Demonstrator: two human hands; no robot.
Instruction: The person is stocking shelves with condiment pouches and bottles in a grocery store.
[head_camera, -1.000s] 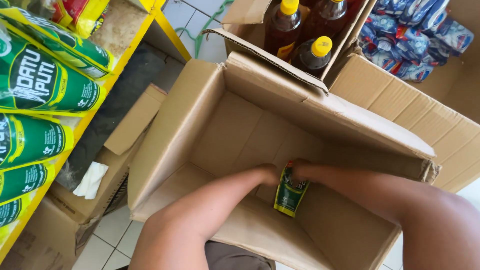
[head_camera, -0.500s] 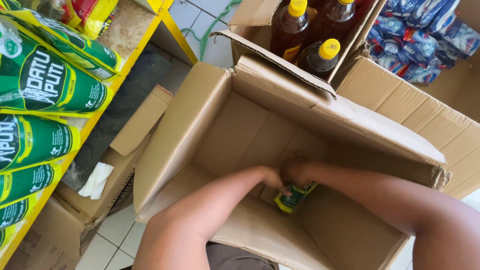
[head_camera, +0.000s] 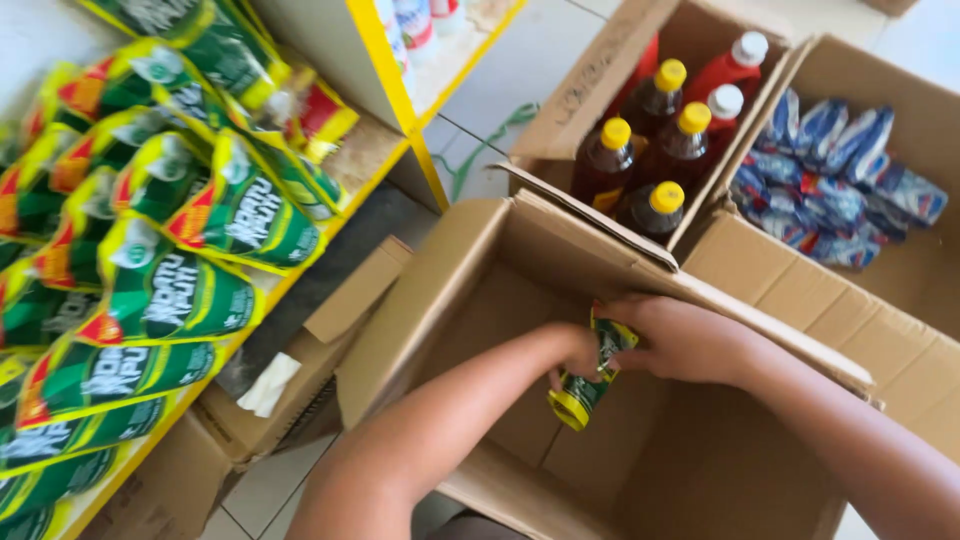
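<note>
Both my hands reach into a large open cardboard box (head_camera: 450, 290). My right hand (head_camera: 680, 338) grips the upper end of a small green and yellow pouch (head_camera: 590, 375), which is tilted with its yellow end pointing down and left. My left hand (head_camera: 575, 350) is closed against the pouch's left side, its fingers mostly hidden behind my wrist. The pouch hangs above the box's bare floor.
A yellow shelf (head_camera: 380, 60) on the left carries several green pouches (head_camera: 190, 290). Behind the big box stands a carton of bottles with yellow and white caps (head_camera: 670, 130), and a box of blue packets (head_camera: 830, 190) to its right. A smaller flat carton (head_camera: 340, 320) lies by the shelf.
The camera moved closer and swung right. My hands have raised the pouch from low inside the box and tilted it, both still on it.
</note>
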